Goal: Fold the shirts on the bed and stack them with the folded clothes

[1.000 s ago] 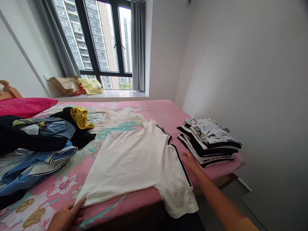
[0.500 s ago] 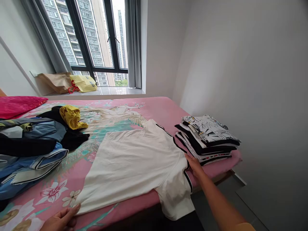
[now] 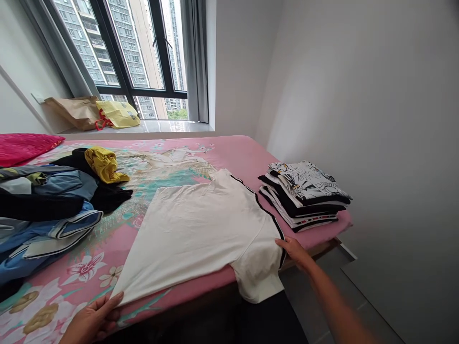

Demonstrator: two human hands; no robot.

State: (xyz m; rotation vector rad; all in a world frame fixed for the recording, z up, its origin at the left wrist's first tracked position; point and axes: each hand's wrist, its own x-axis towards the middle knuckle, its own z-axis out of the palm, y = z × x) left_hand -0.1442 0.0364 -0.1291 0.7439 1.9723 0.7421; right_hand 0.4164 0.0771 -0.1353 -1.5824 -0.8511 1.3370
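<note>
A white T-shirt (image 3: 201,234) with black trim lies flat across the near edge of the pink flowered bed (image 3: 233,157). One sleeve hangs over the bed's side. My left hand (image 3: 93,319) pinches the shirt's bottom hem corner at the lower left. At the sleeve's black-trimmed edge, my right hand (image 3: 296,252) has its fingers closed on the cloth.
A stack of folded black-and-white clothes (image 3: 304,193) sits at the bed's right corner, close to the grey wall. A heap of unfolded blue, black and yellow clothes (image 3: 53,200) covers the left side. Paper bags (image 3: 93,112) rest on the window sill. A red pillow (image 3: 25,145) is far left.
My right hand has moved down along the sleeve's black trim and taken hold of its edge. The sleeve hangs less far over the bed. My left hand stays at the hem.
</note>
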